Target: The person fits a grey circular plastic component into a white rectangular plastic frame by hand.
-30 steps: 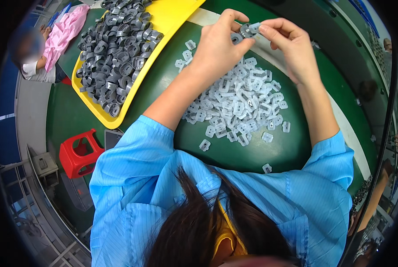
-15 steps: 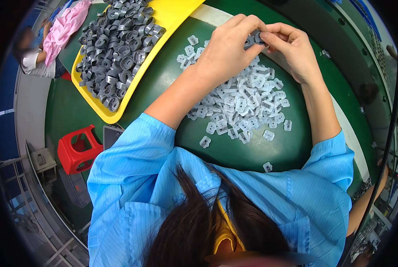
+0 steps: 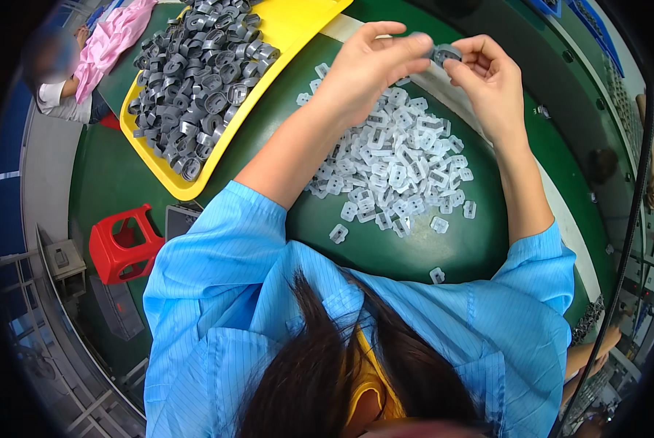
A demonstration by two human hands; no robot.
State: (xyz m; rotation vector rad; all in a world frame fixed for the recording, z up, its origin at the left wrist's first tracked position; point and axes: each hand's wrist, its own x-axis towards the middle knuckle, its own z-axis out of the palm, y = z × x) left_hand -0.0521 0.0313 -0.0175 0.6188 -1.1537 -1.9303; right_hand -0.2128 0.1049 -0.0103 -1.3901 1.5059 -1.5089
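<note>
I pinch a grey oval ring (image 3: 447, 52) between the thumb and fingers of my right hand (image 3: 491, 84), gripping its right end. Its long axis runs roughly left to right, one end toward my left hand (image 3: 367, 69) and the other into my right fingertips; which way its open face turns I cannot tell for sure. My left fingers are spread and loosely bent just beside the ring's left end — blurred at the tips, so I cannot tell if they touch it. I hold the ring over the far side of the green table (image 3: 265, 128), beyond the pile of clear pieces (image 3: 392, 160) that lies between my forearms. One clear piece (image 3: 437, 275) sits apart on the near side, close to my shirt (image 3: 429, 328). To the far left, a yellow tray (image 3: 290, 22) holds a heap of grey rings (image 3: 195, 87). Farther out on the left are a red stool (image 3: 122, 248) and — beyond it — a pink cloth (image 3: 111, 44).
</note>
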